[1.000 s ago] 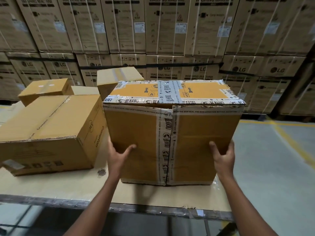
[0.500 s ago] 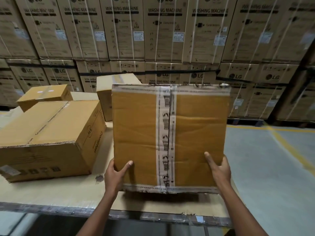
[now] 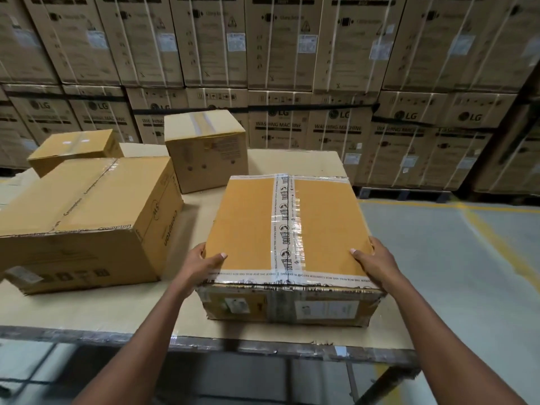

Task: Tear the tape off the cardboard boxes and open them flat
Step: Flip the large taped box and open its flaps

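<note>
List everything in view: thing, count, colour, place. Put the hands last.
taped box: one, brown with printed white tape, near table edge, held at both sides
large box: one, brown, left on table
medium box: one, brown, behind the taped box
small box: one, brown, far left
table: one, covered in tan cardboard
stacked cartons: many, brown, strapped, along the back
floor: grey, yellow lines, right
left hand: on box's left edge
right hand: on box's right edge

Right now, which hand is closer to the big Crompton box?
Left. The left hand grips the taped box on the side facing the Crompton box; the right hand holds its far side.
</note>
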A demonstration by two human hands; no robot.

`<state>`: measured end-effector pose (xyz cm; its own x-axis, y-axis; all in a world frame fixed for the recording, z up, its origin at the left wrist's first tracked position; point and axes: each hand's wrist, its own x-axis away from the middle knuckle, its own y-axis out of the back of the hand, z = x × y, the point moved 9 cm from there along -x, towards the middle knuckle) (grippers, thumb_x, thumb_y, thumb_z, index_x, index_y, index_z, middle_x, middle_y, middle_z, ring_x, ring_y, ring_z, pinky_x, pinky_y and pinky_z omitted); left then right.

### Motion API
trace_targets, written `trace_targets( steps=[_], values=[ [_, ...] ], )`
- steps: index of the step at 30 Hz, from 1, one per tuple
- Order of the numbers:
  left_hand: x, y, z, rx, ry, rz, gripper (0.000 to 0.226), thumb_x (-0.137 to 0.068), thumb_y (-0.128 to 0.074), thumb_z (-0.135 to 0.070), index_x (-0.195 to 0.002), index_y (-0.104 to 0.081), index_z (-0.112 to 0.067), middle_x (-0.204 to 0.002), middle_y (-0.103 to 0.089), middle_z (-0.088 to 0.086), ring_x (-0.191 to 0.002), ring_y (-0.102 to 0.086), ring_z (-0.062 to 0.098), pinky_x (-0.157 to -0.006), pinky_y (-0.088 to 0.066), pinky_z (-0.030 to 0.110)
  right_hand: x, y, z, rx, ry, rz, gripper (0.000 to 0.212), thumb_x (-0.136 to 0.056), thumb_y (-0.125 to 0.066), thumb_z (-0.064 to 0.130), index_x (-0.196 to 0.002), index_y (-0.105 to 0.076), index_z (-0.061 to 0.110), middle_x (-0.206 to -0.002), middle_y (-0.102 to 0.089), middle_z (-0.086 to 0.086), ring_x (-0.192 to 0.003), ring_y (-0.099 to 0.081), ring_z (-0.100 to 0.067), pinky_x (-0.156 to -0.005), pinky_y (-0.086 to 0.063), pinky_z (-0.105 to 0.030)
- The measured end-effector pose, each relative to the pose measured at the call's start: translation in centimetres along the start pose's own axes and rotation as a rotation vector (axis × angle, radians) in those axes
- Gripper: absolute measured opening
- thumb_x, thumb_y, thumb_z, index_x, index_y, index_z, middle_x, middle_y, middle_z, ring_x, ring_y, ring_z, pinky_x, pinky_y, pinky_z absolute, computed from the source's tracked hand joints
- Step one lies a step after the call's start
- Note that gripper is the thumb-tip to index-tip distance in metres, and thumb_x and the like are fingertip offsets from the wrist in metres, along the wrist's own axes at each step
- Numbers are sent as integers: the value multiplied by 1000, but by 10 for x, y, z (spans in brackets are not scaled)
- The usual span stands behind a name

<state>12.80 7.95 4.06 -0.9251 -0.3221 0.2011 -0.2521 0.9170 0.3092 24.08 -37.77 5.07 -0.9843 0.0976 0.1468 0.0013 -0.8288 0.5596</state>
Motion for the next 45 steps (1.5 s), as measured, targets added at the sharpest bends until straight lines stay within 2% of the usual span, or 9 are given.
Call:
trace_targets(
  steps=[3, 8, 12, 16, 21, 27, 30, 33, 45],
  values=[
    [-3, 7, 14, 46, 22, 74, 48, -92, -78, -25, -136, -61, -14, -123, -73, 7, -110, -70, 26, -82, -55, 34, 3, -2, -15, -97, -33, 111, 67, -97, -70, 33, -156, -39, 25, -141, -58, 0, -120, -62, -26, -103, -52, -44],
    [19, 8, 29, 189, 1, 55, 35, -102, -64, -25, -134, -53, -35, -118, -67, -16, -111, -62, 8, -84, -48, 26, 21, -6, -40, -275, -50, 127, 69, -99, -66, 31, -160, -34, 30, -151, -53, -2, -129, -59, -28, -111, -48, -53],
    [24, 9, 48, 196, 10, 30, 54, -102, -60, -43, -154, -49, -35, -144, -61, -8, -132, -57, 17, -109, -47, 42, 30, -6, -69, -379, -60, 118, 76, -77, -77, 62, -145, -43, 60, -156, -50, 2, -138, -52, -28, -114, -43, -58],
    [32, 4, 46, 219, -29, 6, 41, -105, -56, -41, -144, -47, -51, -144, -61, -9, -131, -57, 16, -115, -43, 48, 50, -2, -65, -410, -38, 41, 60, -98, -65, 41, -154, -44, 41, -156, -50, -3, -133, -57, -27, -109, -49, -50],
    [41, -6, 52, 298, -30, 7, 48, -104, -61, -33, -149, -50, -44, -140, -65, -12, -126, -61, 14, -97, -53, 36, 63, 9, -72, -397, -41, 41, 59, -101, -64, 36, -156, -44, 34, -152, -53, -3, -129, -59, -23, -106, -52, -41],
    [70, -47, 42, 343, -19, -18, 47, -106, -57, -30, -151, -47, -38, -129, -68, -13, -109, -66, 4, -82, -54, 25, 76, 49, -84, -382, -41, 51, 50, -103, -61, 32, -151, -50, 21, -131, -67, -4, -109, -69, -16, -85, -55, -32],
    [86, -68, 41, 361, -12, -36, 54, -106, -57, -33, -157, -41, -34, -131, -66, -8, -113, -63, 9, -84, -51, 26, 80, 68, -96, -384, -20, 70, 57, -97, -65, 47, -148, -53, 26, -134, -68, -1, -117, -68, -19, -96, -55, -38],
    [91, -80, 46, 346, -28, -58, 51, -105, -58, -38, -155, -44, -36, -139, -64, -3, -125, -60, 18, -101, -47, 34, 79, 83, -118, -375, -12, 88, 91, -74, -72, 76, -151, -49, 33, -143, -62, 4, -131, -59, -20, -111, -48, -48],
    [123, -110, 36, 341, -47, -105, 27, -109, -49, -34, -135, -55, -41, -105, -75, -19, -92, -69, -3, -79, -51, 22, 97, 110, -125, -329, 55, 98, 62, -99, -61, 50, -155, -44, 30, -149, -56, 1, -135, -55, -21, -114, -46, -52]
  ],
)
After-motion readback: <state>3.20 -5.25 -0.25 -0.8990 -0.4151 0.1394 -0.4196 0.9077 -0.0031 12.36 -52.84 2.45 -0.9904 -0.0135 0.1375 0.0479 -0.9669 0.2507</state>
